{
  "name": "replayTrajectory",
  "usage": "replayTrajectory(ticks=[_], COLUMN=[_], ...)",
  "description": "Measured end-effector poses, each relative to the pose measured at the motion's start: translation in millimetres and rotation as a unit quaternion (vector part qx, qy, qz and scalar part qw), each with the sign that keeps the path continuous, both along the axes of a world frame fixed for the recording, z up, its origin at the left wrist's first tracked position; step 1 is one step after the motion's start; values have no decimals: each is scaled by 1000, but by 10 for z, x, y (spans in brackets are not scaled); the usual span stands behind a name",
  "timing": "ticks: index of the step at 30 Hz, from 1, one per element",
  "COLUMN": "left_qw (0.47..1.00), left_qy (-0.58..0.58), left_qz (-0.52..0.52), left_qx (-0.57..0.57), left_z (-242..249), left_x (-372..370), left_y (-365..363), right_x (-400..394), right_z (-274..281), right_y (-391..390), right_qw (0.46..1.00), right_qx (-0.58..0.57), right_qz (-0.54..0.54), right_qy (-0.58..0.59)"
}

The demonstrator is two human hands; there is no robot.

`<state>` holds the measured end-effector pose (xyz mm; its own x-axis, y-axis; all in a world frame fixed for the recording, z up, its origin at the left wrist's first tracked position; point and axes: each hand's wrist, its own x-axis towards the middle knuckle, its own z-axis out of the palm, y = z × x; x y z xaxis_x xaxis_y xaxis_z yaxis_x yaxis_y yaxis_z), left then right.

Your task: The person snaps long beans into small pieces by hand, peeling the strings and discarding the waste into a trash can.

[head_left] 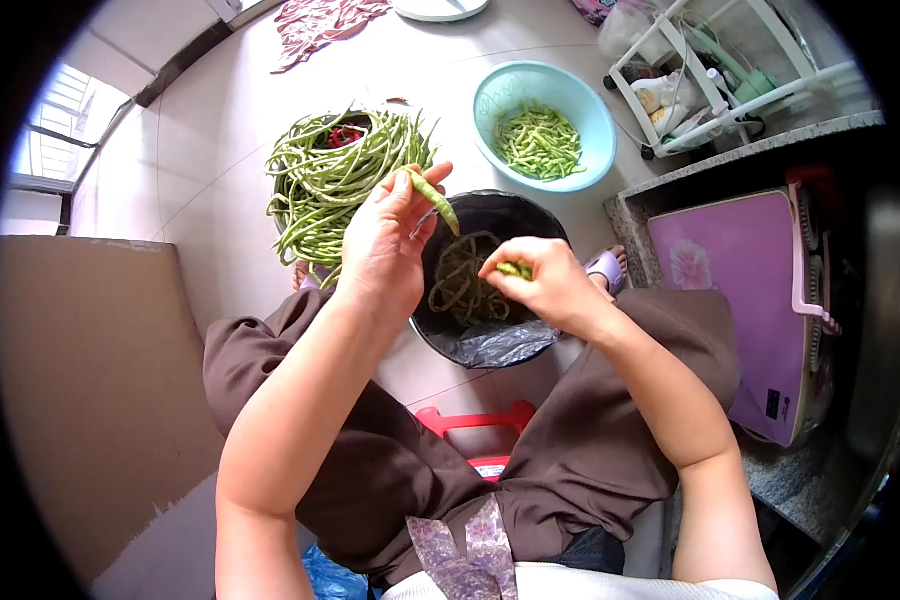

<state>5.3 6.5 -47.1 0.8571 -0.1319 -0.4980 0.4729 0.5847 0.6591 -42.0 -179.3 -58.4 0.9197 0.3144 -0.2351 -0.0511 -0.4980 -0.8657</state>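
My left hand [385, 240] is closed on a green bean pod [435, 202], which points down to the right over the bin. Curled closed, my right hand [545, 280] holds short green bean pieces [513, 270], partly hidden by the fingers. Below both hands stands a bin with a black liner [500, 345], with stringy, pale green scraps [460, 285] inside. A large heap of long green beans [315, 190] lies beyond my left hand, with something red in its middle. Farther off on the right, a light blue basin [595, 120] holds many short bean pieces [540, 142].
A white rack [710, 110] with bottles and bags stands at the far right. Below it, a purple board [730, 300] leans by a stone ledge. Cardboard [90, 370] is at left. A red stool [475, 418] shows between my legs. A patterned cloth [320, 30] lies on the floor.
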Motion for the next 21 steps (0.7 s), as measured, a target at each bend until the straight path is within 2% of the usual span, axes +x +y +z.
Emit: replayTrajectory(ticks=[2,4,6,8,12,15,19,21], left_qw=[1000,1000,1000,998,997,997,997,977], left_qy=[-3,-4,-4,-25,-62,-70,-65,-178], left_qz=[-4,-20,-31,-60,-48,-32,-48,-42], left_qx=[1,4,-2,-21,-24,-3,-3,114], left_z=[-8,65,49,41,49,104,128,122], left_x=[-41,-83,-122,-160,-169,-166,-154,-148], left_y=[-39,-87,-112,-123,-132,-146,-127,-128], right_x=[19,28,40,49,68,59,58,87], right_z=[49,228,275,292,300,325,252,243], right_y=[63,76,91,88,55,64,62,27], right_qw=[985,950,942,941,937,954,951,969], right_qx=[145,245,265,267,266,224,235,141], right_qz=[-95,-153,-173,-180,-198,-175,-189,-201], right_qy=[1,117,115,100,105,95,73,-24])
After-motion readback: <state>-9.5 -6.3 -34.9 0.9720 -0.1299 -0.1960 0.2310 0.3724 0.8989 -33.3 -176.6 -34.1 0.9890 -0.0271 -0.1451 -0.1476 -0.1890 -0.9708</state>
